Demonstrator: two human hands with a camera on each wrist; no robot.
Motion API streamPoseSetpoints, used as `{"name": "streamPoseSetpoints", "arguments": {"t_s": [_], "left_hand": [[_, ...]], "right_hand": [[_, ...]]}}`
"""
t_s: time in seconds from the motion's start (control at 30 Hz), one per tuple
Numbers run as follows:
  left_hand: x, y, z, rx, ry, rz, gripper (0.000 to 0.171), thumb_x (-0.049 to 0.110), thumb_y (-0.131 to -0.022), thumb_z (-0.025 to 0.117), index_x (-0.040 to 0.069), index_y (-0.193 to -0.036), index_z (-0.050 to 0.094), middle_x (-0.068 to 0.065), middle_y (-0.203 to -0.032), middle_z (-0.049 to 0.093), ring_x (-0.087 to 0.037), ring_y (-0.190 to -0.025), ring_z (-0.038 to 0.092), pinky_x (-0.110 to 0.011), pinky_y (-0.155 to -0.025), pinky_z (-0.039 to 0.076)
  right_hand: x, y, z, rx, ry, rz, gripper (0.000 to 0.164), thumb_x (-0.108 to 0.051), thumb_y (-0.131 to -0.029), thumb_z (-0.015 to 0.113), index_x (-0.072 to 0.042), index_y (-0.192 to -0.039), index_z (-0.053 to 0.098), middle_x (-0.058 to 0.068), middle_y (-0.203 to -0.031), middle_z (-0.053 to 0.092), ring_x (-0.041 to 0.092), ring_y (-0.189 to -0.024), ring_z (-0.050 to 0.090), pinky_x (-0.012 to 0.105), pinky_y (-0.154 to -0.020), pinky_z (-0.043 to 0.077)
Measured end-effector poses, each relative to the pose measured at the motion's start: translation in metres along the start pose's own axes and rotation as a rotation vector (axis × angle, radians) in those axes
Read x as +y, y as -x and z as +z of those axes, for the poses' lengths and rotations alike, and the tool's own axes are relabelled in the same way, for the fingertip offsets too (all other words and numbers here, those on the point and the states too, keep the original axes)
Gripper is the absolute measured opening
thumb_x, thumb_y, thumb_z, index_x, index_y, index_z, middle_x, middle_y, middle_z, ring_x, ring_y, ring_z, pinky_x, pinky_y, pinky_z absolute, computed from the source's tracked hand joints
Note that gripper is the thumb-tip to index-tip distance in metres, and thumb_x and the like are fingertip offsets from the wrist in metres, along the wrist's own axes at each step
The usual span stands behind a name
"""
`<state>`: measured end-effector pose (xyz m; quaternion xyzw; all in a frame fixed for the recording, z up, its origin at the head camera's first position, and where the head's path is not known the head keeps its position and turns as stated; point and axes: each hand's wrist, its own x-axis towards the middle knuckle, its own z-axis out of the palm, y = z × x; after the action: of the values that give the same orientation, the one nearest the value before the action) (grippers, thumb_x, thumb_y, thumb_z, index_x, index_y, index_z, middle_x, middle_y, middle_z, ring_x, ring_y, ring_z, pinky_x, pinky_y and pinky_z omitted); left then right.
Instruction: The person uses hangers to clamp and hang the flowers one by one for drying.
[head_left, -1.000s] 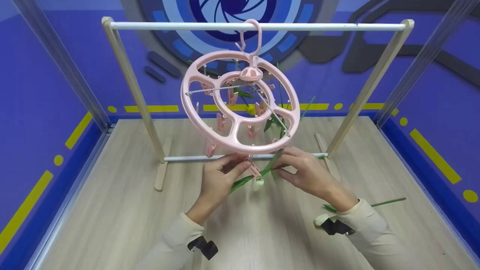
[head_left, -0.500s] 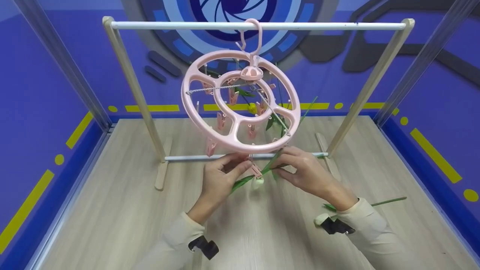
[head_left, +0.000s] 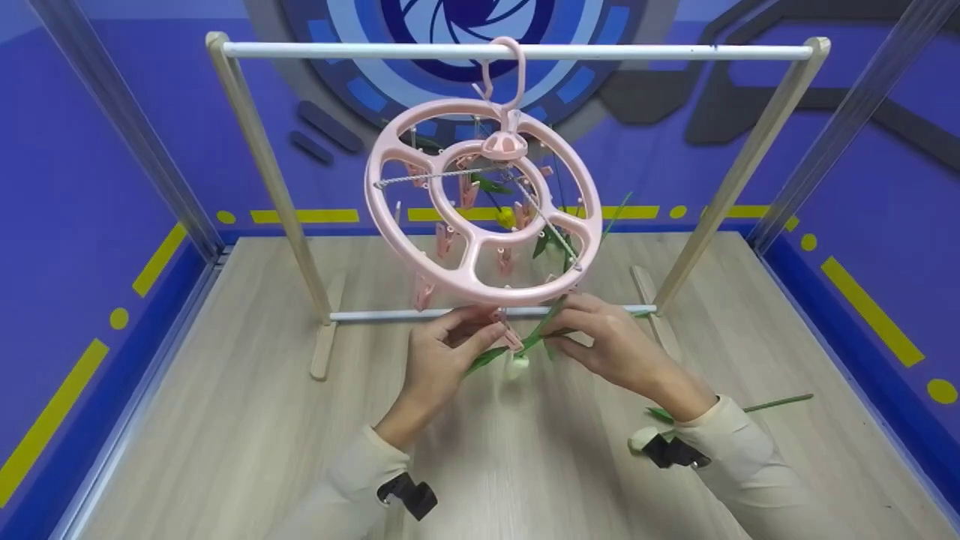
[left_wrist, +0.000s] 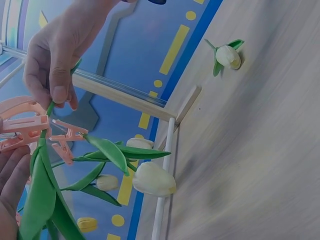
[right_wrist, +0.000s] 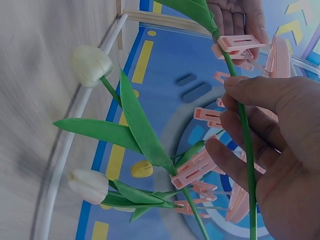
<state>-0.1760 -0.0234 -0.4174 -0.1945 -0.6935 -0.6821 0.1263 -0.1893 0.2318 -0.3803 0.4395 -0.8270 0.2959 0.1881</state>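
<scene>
My left hand [head_left: 439,356] holds a pink clothespin [right_wrist: 240,43] that hangs from the round pink drying hanger [head_left: 469,277]. The clothespin sits around the green stem of a tulip [right_wrist: 245,130]. Thumb and fingers of my right hand [right_wrist: 285,145] pinch that stem close to the clothespin. In the left wrist view, the tulip's broad leaves [left_wrist: 42,192] point down beside my left hand; its blossom is out of that view. A white tulip blossom [head_left: 517,366] shows below the hands in the head view. Other white tulips [left_wrist: 154,179] hang from neighbouring pink clothespins [right_wrist: 195,169].
The hanger hooks over the white top bar [head_left: 360,51] of a wooden-legged rack [head_left: 270,180]. Behind it hangs a yellow tulip [head_left: 506,217]. A white tulip [head_left: 643,440] lies on the table [head_left: 225,450] by the right forearm. Blue panels [head_left: 862,225] enclose the table.
Both hands stay nearly in place. The hanger shifts very slightly to the right, and the clothespin and white blossom by the left hand shift a little.
</scene>
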Motion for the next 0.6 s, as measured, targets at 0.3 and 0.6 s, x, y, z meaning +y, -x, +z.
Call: {"name": "streamPoseSetpoints", "arguments": {"t_s": [0.3, 0.6], "left_hand": [[-0.005, 0.002, -0.007, 0.016, -0.008, -0.018, 0.032, 0.013, -0.093, 0.085, 0.003, -0.121, 0.078, -0.003, -0.114, 0.079, -0.020, -0.101, 0.077, -0.036, -0.091, 0.063], [-0.017, 0.011, -0.023, 0.050, -0.003, -0.123, 0.032, 0.012, -0.092, 0.085, 0.001, -0.121, 0.077, -0.010, -0.113, 0.079, -0.021, -0.102, 0.076, -0.033, -0.093, 0.061]], "right_hand": [[0.003, 0.002, -0.003, -0.020, -0.018, -0.002, 0.030, 0.013, -0.084, 0.083, -0.009, -0.105, 0.080, 0.005, -0.110, 0.076, 0.026, -0.105, 0.070, 0.039, -0.089, 0.062], [0.010, 0.008, -0.012, -0.033, 0.004, 0.049, 0.030, 0.014, -0.084, 0.082, -0.008, -0.105, 0.080, 0.003, -0.107, 0.076, 0.023, -0.102, 0.070, 0.035, -0.087, 0.062]]}}
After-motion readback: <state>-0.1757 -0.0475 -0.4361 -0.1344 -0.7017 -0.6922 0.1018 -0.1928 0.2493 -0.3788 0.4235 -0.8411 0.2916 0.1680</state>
